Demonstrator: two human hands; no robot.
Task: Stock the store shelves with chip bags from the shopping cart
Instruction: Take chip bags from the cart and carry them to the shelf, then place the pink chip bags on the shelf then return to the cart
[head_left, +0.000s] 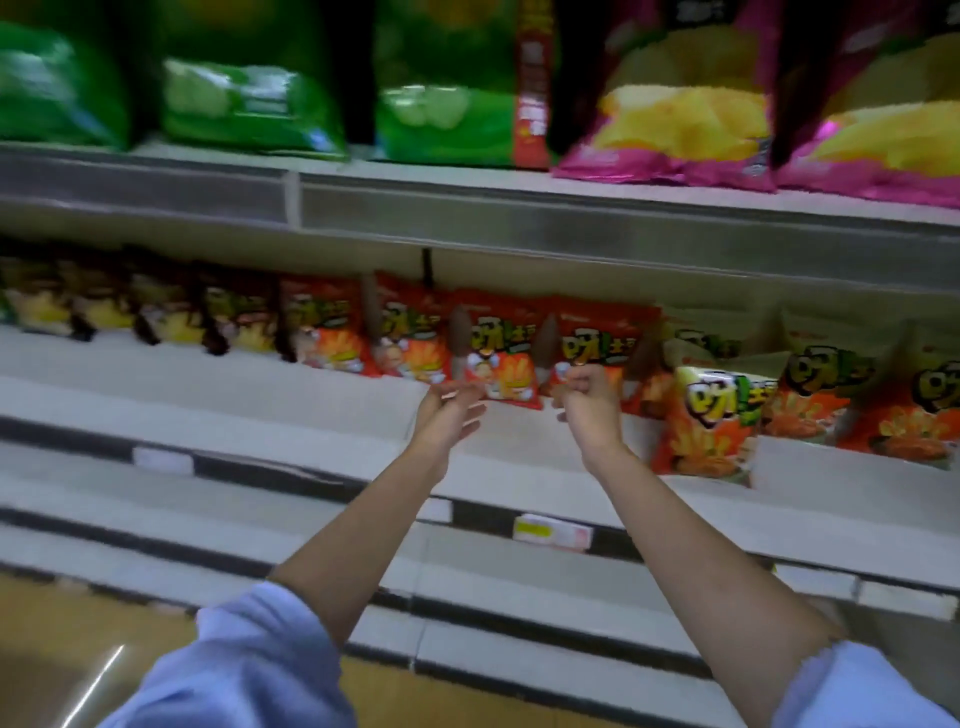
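Store shelving fills the view, blurred by motion, with a strip of tan floor (62, 649) at the near left. Nearest are two pale blue sleeves (244, 670) pushed up past the elbows, and bare forearms reaching away toward the middle shelf (260, 415).

Between the floor and the hands run stepped white shelf edges with dark rails; a yellow and white price tag (551, 531) sits on one rail just below the right forearm. The white shelf board left of the hands lies bare across a wide stretch, from the front lip back to the bags.

The left hand (451, 410) is released, fingers straight and pointing right, holding nothing, just in front of the red bag (501, 366) at the row's middle. The right hand (587, 397) is clenched into a loose fist just in front of the next bag; whether it pinches anything I cannot tell. A narrow gap separates the two hands.

Right of the right hand, one orange bag (709, 421) stands forward at the shelf lip, tilted slightly. More orange bags (831, 395) stand behind it. Dark bags (156, 312) line the far left of that row.

Farther up, a metal rail (571, 218) fronts the upper shelf, carrying green bags (249, 104) left and pink bags (675, 130) right.
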